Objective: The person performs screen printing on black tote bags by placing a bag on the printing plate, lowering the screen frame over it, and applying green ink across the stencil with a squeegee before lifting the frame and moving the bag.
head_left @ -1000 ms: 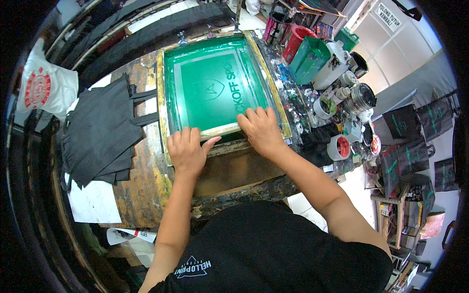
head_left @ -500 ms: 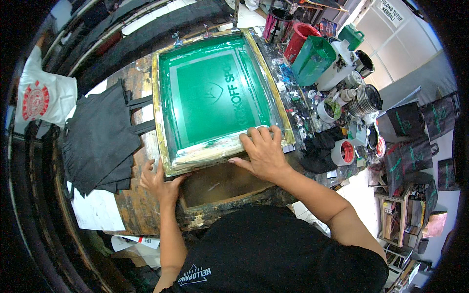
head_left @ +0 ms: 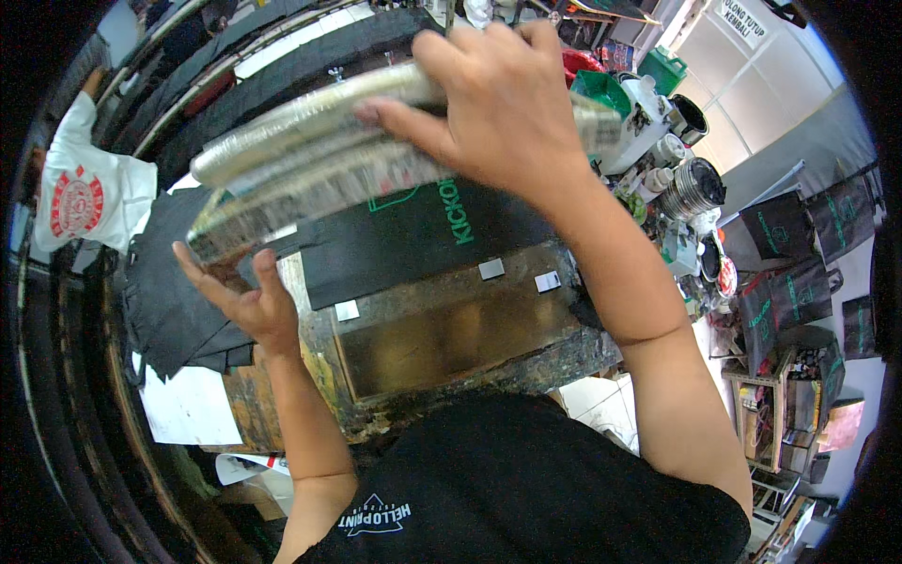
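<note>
A screen printing frame (head_left: pixel 310 207) is tipped up, its near side raised off the table. Along it lies a long pale bar, apparently a squeegee (head_left: pixel 310 117). My right hand (head_left: pixel 512 113) is closed over the raised side, the thumb lying across the pale bar; its grip is partly hidden. Below the frame's left corner, my left hand (head_left: pixel 249 301) has its fingers spread, close to the corner; whether they touch it I cannot tell. Under the frame lies a black fabric piece (head_left: pixel 376 254) with a green print, partly covered by the frame.
Dark fabric bags (head_left: pixel 178 282) are piled at the left beside a white paper sheet (head_left: pixel 193 404). Small pale tabs (head_left: pixel 491 270) sit on the brown board (head_left: pixel 442 338). Paint tubs and containers (head_left: pixel 667 150) crowd the right. Printed black bags (head_left: pixel 789 291) hang at far right.
The frame's near side has swung up from the table, exposing the green-printed black fabric beneath. My right hand has risen with it. My left hand has moved left and up, its fingers spread.
</note>
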`<control>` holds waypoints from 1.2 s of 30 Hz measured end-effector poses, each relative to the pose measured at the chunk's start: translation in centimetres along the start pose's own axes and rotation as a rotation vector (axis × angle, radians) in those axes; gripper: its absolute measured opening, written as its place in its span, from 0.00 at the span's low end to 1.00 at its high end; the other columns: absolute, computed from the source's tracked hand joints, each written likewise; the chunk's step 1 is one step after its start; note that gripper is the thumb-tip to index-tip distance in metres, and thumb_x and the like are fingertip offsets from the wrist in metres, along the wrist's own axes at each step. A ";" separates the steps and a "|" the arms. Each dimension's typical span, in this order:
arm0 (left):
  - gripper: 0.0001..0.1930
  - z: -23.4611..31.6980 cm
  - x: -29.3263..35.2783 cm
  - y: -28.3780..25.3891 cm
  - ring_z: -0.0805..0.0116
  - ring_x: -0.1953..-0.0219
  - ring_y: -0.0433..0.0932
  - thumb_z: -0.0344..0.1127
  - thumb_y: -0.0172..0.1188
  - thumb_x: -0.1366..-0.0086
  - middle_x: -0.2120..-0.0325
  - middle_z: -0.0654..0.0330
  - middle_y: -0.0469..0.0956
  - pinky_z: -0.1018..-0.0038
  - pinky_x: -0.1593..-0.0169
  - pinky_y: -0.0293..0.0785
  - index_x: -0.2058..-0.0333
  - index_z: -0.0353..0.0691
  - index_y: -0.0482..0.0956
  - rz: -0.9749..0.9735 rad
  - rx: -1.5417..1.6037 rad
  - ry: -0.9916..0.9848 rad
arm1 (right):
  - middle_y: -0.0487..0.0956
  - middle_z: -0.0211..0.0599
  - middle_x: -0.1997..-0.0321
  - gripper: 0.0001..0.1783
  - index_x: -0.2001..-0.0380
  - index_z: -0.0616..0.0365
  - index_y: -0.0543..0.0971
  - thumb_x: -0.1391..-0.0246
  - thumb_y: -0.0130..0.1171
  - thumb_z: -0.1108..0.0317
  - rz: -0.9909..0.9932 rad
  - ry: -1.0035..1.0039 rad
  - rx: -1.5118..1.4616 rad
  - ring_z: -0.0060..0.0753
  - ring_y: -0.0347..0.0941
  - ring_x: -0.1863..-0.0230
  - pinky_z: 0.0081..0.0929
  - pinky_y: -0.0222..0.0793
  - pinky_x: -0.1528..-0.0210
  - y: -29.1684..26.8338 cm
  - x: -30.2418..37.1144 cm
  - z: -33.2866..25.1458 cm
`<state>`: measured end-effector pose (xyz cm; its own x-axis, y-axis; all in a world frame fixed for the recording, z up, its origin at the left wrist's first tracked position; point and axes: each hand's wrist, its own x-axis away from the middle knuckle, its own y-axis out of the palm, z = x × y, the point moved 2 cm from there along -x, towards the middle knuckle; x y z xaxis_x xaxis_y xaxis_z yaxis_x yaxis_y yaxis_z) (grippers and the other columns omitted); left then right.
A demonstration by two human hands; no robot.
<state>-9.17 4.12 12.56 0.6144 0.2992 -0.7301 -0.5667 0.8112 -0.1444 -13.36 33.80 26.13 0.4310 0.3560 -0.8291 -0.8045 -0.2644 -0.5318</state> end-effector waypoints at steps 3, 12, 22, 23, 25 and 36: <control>0.54 -1.8 1.0 1.0 0.50 0.42 0.73 0.49 0.72 0.35 0.40 0.40 0.69 0.56 0.36 0.68 0.24 0.32 0.45 -0.192 -0.054 -0.287 | 0.77 0.39 0.76 0.41 0.72 0.58 0.78 0.30 0.39 0.29 -0.275 0.033 -0.074 0.36 0.73 0.71 0.50 0.66 0.47 -0.7 -3.6 1.6; 0.39 -7.1 11.1 0.4 0.36 0.44 0.72 0.54 0.74 0.40 0.46 0.32 0.71 0.52 0.40 0.69 0.45 0.23 0.73 -0.603 -0.824 -0.476 | 0.76 0.38 0.76 0.43 0.73 0.57 0.77 0.32 0.38 0.25 -0.389 0.125 -0.121 0.36 0.73 0.70 0.47 0.65 0.47 -0.4 -8.8 3.1; 0.13 -9.6 3.4 0.9 0.42 0.60 0.83 0.36 0.60 0.27 0.63 0.39 0.84 0.58 0.54 0.76 0.58 0.28 0.80 -0.263 -0.312 -0.320 | 0.85 0.48 0.71 0.39 0.69 0.57 0.84 0.38 0.50 0.27 -0.043 0.055 -0.094 0.52 0.83 0.63 0.54 0.69 0.55 1.6 -8.3 3.4; 0.13 -10.4 1.0 0.2 0.46 0.61 0.84 0.36 0.60 0.27 0.64 0.41 0.84 0.59 0.55 0.77 0.58 0.29 0.81 -0.231 -0.314 -0.240 | 0.85 0.48 0.70 0.39 0.68 0.58 0.84 0.37 0.50 0.28 -0.070 0.051 -0.094 0.52 0.83 0.62 0.54 0.69 0.53 1.8 -8.5 3.4; 0.11 -11.4 -4.0 -1.5 0.58 0.63 0.82 0.35 0.61 0.28 0.66 0.48 0.84 0.65 0.55 0.76 0.57 0.31 0.82 -0.192 -0.337 -0.215 | 0.85 0.48 0.69 0.38 0.67 0.58 0.84 0.37 0.50 0.29 -0.125 0.059 -0.082 0.53 0.83 0.61 0.53 0.68 0.51 2.0 -8.9 3.5; 0.17 -25.8 -14.9 -24.5 0.73 0.61 0.79 0.39 0.64 0.27 0.60 0.59 0.84 0.74 0.54 0.75 0.51 0.30 0.81 0.118 -0.241 -0.393 | 0.83 0.49 0.68 0.37 0.68 0.59 0.81 0.36 0.52 0.31 -0.193 0.108 -0.059 0.54 0.80 0.62 0.52 0.68 0.51 1.4 -8.9 2.9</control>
<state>-18.57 -33.18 9.71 0.6732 0.5871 -0.4497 -0.7275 0.6347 -0.2605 -19.47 32.90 33.27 0.6184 0.3083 -0.7228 -0.6789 -0.2536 -0.6890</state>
